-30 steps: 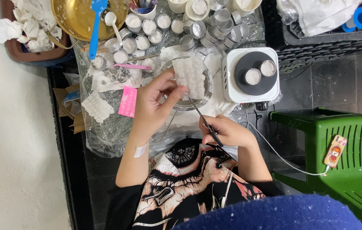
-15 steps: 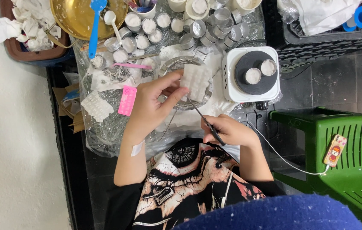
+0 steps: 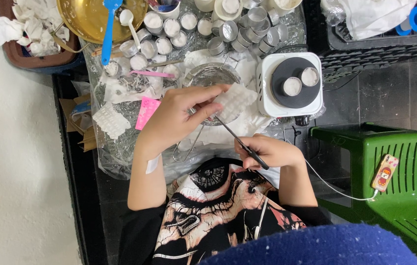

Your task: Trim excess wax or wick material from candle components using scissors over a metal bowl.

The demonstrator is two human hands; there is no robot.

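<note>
The left hand (image 3: 179, 118) grips a white honeycomb-textured wax piece (image 3: 235, 100) above the round metal sieve (image 3: 211, 78) on the desk (image 3: 120, 147). The right hand (image 3: 269, 152) is clenched on a thin dark tool (image 3: 240, 142), its tip touching the piece. Step in hand, as judged: picking wax loose. The next move calls for steady tip pressure.

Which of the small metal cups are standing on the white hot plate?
Only two wax-filled cups stand on the hot plate, on its dark round disc. All the others cluster near the gold bowl.
</note>
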